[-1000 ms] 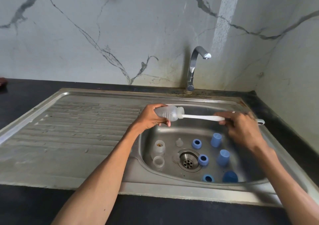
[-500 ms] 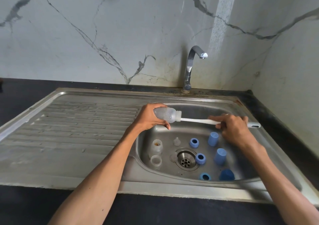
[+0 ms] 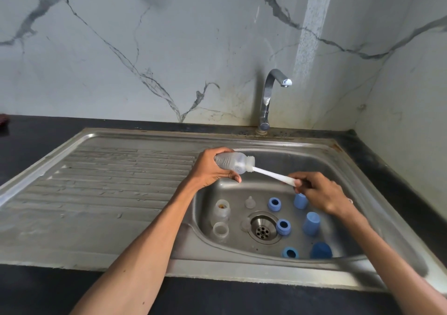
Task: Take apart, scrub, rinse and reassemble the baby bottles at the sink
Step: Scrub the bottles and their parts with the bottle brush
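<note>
The left hand (image 3: 212,169) holds a clear baby bottle (image 3: 233,161) on its side above the back edge of the sink (image 3: 242,256), with its fingers curled round the bottle's body, so the open mouth points toward the other hand and the brush can go straight in; the right hand (image 3: 324,193) pinches the white brush handle (image 3: 273,175) between thumb and fingers, and the far end of the handle sits inside the bottle's mouth, which looks like the scrub step for this bottle; holding it over the sink probably lets drips fall in the bowl; down in the sink, around the drain (image 3: 263,227), lie the other loose parts, waiting their turn: two more clear bottles (image 3: 221,220) left of the drain, a small clear teat (image 3: 249,202) behind it, blue rings (image 3: 283,226) and blue caps (image 3: 311,222) to its right; the tap (image 3: 271,97) stands behind the sink and no water shows coming from it; the brush head is hidden inside the cloudy bottle, so I cannot tell how deep it goes; the right hand covers part of one blue cap and the rest of the handle; something brown sits in one bottle's mouth, too small to make out.
</note>
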{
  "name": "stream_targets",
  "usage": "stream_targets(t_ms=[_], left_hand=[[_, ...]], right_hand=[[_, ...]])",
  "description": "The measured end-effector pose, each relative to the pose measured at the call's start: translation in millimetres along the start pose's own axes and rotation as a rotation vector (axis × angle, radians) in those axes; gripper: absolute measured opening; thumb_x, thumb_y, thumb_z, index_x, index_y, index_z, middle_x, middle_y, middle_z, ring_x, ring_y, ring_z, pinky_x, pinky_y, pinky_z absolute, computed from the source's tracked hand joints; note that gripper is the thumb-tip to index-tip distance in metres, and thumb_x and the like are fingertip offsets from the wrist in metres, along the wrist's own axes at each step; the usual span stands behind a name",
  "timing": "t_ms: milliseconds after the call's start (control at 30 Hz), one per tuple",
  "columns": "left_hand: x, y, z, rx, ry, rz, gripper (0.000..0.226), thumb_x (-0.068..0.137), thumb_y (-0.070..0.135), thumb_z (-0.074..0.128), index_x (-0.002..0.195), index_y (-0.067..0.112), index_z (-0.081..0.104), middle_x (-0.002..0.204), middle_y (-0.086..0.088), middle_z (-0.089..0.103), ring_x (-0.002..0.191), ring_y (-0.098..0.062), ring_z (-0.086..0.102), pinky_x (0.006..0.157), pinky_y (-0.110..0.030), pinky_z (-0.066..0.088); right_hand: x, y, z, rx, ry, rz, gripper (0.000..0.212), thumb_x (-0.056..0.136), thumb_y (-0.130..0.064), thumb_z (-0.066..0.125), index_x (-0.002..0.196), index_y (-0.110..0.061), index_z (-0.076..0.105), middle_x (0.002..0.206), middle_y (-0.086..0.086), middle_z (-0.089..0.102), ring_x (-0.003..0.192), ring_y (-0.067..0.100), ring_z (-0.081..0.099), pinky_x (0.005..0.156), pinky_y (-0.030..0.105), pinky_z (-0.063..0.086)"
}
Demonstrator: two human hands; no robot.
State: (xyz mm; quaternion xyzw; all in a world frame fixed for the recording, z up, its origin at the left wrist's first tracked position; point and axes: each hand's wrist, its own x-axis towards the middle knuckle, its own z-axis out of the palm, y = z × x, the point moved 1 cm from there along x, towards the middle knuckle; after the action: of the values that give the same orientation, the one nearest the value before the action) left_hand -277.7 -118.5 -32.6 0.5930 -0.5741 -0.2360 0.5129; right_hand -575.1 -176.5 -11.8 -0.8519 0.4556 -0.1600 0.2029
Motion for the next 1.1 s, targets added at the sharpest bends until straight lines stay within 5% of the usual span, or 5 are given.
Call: stream_targets(t_ms=[267, 367, 567, 767, 1100], left_hand=[[-3, 17, 2, -0.114, -0.027, -0.111, 0.056, 0.049, 0.023, 0.099, 0.097, 0.018, 0.071, 0.082, -0.006, 0.069, 0.059, -0.015, 0.059, 0.052, -0.032, 0.052], [-7, 21, 8, -0.254, -0.118, -0.175, 0.036, 0.071, 0.004, 0.086, 0.101, 0.007, 0.069, 0.073, -0.004, 0.065, 0.051, -0.014, 0.050, 0.039, -0.024, 0.036], [-8, 20, 10, -0.494, -0.176, -0.185, 0.039, 0.086, 0.019, 0.070, 0.119, 0.010, 0.051, 0.096, -0.007, 0.058, 0.066, -0.013, 0.048, 0.055, -0.021, 0.041], [-4, 16, 7, -0.545, -0.120, -0.196, 0.038, 0.088, 0.005, 0.071, 0.121, 0.002, 0.053, 0.099, -0.008, 0.061, 0.082, -0.018, 0.050, 0.063, -0.026, 0.043], [-4, 23, 10, -0.511, -0.076, -0.085, 0.040, 0.075, 0.010, 0.079, 0.112, 0.004, 0.064, 0.094, -0.017, 0.067, 0.078, -0.030, 0.057, 0.063, -0.034, 0.052]], right_hand=[[-7, -14, -14, -0.066, 0.147, -0.009, 0.031, 0.098, -0.023, 0.060, 0.122, -0.042, 0.064, 0.086, -0.006, 0.071, 0.067, 0.008, 0.060, 0.064, 0.027, 0.047], [-6, -10, -24, -0.034, 0.399, -0.136, 0.042, 0.086, -0.006, 0.072, 0.118, -0.034, 0.071, 0.110, -0.001, 0.075, 0.094, 0.022, 0.070, 0.094, 0.047, 0.052], [-6, -3, -18, 0.043, 0.166, 0.022, 0.036, 0.093, -0.015, 0.067, 0.126, -0.031, 0.066, 0.112, -0.003, 0.072, 0.078, 0.004, 0.059, 0.067, 0.018, 0.045], [-2, -2, -12, 0.031, 0.046, 0.050, 0.026, 0.098, -0.023, 0.060, 0.118, -0.039, 0.066, 0.091, -0.018, 0.070, 0.088, 0.010, 0.065, 0.081, 0.036, 0.053], [-6, -1, -28, 0.060, 0.426, -0.098, 0.037, 0.083, -0.004, 0.076, 0.113, -0.026, 0.075, 0.107, -0.004, 0.074, 0.102, 0.017, 0.069, 0.098, 0.041, 0.052]])
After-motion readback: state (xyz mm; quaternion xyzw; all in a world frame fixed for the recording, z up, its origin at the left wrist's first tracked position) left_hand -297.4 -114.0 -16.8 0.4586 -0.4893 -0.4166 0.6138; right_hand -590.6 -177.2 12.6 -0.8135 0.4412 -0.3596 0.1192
